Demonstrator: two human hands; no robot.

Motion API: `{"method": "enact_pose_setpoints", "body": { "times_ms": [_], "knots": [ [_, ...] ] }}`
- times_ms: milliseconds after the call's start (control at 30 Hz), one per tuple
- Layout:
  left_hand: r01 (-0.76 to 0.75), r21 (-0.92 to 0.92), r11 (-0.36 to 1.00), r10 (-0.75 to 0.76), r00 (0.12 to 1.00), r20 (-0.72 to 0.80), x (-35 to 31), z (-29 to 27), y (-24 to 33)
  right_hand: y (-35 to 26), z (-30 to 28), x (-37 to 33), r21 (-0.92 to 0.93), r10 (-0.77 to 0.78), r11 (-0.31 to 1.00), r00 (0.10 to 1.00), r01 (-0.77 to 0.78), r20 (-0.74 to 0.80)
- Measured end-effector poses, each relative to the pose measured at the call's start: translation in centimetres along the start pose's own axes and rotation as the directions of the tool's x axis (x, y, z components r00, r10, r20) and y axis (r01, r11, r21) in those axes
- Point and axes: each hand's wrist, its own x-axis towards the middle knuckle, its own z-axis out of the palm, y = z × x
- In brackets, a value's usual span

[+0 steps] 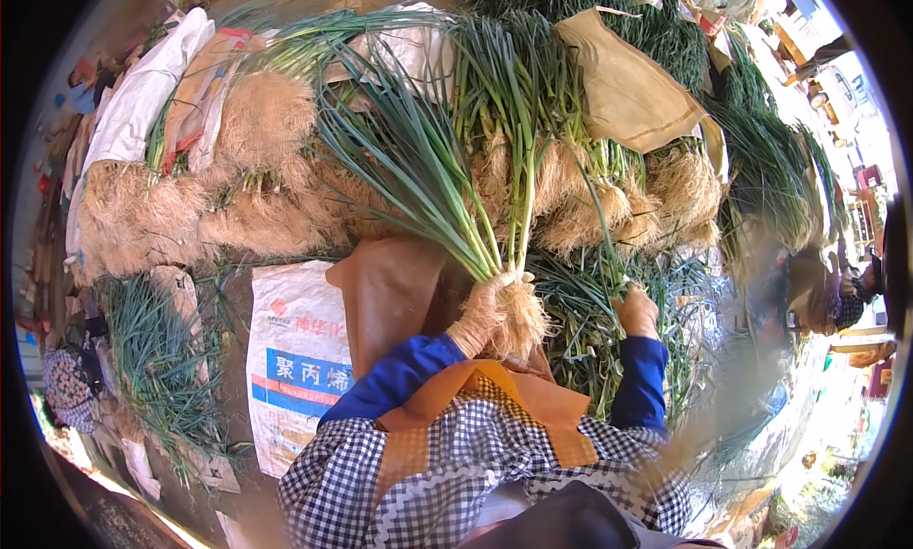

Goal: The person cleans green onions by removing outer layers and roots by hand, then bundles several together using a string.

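Note:
My left hand (480,319) is wrapped round the lower stems of a bunch of spring onions (456,192). Their long green leaves fan up and to the left, while the pale shaggy roots (520,323) hang beside my fingers. To the right, my right hand (635,311) is closed on what looks like a single thin spring onion stalk (605,221) that rises from the fingers; its held end is partly hidden. Loose green leaves (580,335) lie heaped under and beside this hand. A brown apron or sheet (395,283) lies behind the held bunch.
Ahead stretches a row of piled spring onions with roots facing me (266,221), partly under white sacks (152,88) and a tan sack (632,83). A printed white sack (297,359) lies at left, near scattered leaves (162,359). People (71,387) are at the left edge.

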Motion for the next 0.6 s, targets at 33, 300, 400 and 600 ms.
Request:
{"method": "enact_pose_setpoints", "body": {
  "times_ms": [33,300,400,600],
  "knots": [
    [-0.018,-0.001,1.0,0.018,1.0,0.004,0.0,0.0,0.4,-3.0,-0.6,1.2,0.078,-0.071,0.994,0.995,0.076,-0.07],
    [-0.045,0.016,0.999,0.045,0.999,0.012,0.3,-0.6,0.3,-20.6,2.4,6.6,0.991,-0.484,-0.129,0.87,0.033,-0.092],
    [-0.045,0.106,0.993,0.043,0.999,0.023,0.0,-0.1,-0.4,-19.2,5.2,6.3,0.96,-0.259,-0.263,0.965,-0.095,0.025],
    [-0.027,-0.141,0.99,0.022,0.999,-0.033,0.1,-0.9,0.6,-13.1,-1.4,-4.1,0.946,-0.348,0.323,0.925,-0.038,0.156]
  ]
}}
